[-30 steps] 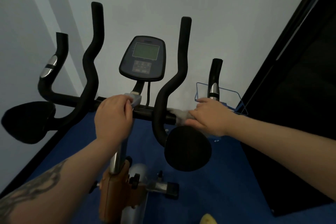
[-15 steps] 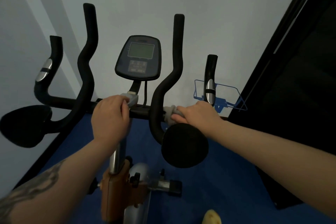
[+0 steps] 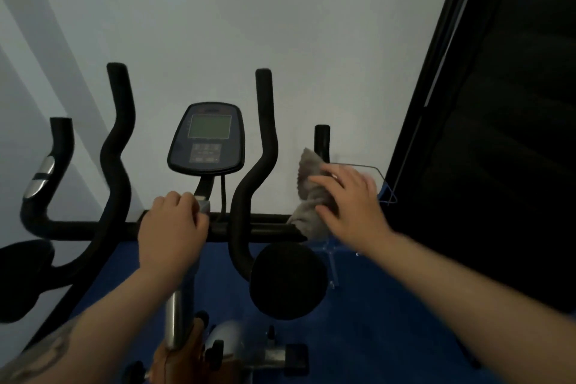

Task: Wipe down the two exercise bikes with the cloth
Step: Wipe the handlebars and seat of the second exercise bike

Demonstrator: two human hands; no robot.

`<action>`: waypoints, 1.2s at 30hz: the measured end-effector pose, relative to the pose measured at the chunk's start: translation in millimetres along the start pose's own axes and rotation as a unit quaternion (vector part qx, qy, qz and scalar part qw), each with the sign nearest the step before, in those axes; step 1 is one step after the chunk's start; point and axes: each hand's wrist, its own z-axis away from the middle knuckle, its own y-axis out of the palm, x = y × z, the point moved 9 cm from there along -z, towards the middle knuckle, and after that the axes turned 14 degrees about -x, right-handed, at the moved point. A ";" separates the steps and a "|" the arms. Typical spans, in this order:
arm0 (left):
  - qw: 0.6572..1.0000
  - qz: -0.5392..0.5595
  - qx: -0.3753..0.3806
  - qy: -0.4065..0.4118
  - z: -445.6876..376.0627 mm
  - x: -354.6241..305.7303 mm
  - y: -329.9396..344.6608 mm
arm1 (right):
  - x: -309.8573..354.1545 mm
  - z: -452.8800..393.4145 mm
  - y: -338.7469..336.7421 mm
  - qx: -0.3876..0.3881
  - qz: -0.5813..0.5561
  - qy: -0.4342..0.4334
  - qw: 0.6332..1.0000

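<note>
- The exercise bike (image 3: 218, 227) stands directly in front of the person, on a blue floor (image 3: 389, 337) and facing a pale wall (image 3: 249, 9).
- The left hand (image 3: 171, 227) grips the horizontal handlebar crossbar (image 3: 268, 229) near its centre, just below the console stem. Its fingers curl over the bar beside a small grey clamp (image 3: 204, 206).
- The right hand (image 3: 349, 199) holds the grey cloth (image 3: 311, 184) against the right-hand upright grip (image 3: 322, 140). The fingers are spread and bent over the cloth; motion blur prevents a firm reading of how tightly they hold it.
- The cloth covers the lower part of that grip and hangs down to touch the right end of the crossbar.
- The two hands are well apart, with the right curved handlebar tube (image 3: 255, 171) between them.
- The console (image 3: 207, 139), with a greenish screen and a keypad beneath it, sits above the crossbar, between the two tall curved tubes.
- A round black pad (image 3: 288, 280) sits below the crossbar on the right side; a matching pad (image 3: 21, 277) is at the left edge.
- A blue wire rack (image 3: 386, 193) is visible behind the right hand, next to a dark panel (image 3: 498, 134).
</note>
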 end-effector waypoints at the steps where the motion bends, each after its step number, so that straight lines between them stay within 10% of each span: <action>1: 1.000 -0.010 -0.009 0.010 1.9 -2.1 0.0 | -6.0 13.1 -0.3 -0.051 -0.060 0.133 0.988; 5: 0.999 -0.018 -0.023 0.022 1.1 -1.3 1.0 | -10.8 45.3 43.8 -0.099 -0.277 0.448 0.844; 12: 0.999 -0.026 -0.020 0.024 2.3 -1.9 1.2 | -64.5 -20.4 79.7 0.000 -0.321 0.518 0.792; 17: 0.999 -0.019 -0.026 0.016 2.9 -2.2 -1.3 | -45.3 10.5 72.5 -0.114 -0.290 0.497 0.810; 36: 0.999 -0.023 -0.024 0.012 2.5 -2.3 0.3 | -64.6 -93.6 67.1 -0.061 -0.237 0.369 0.897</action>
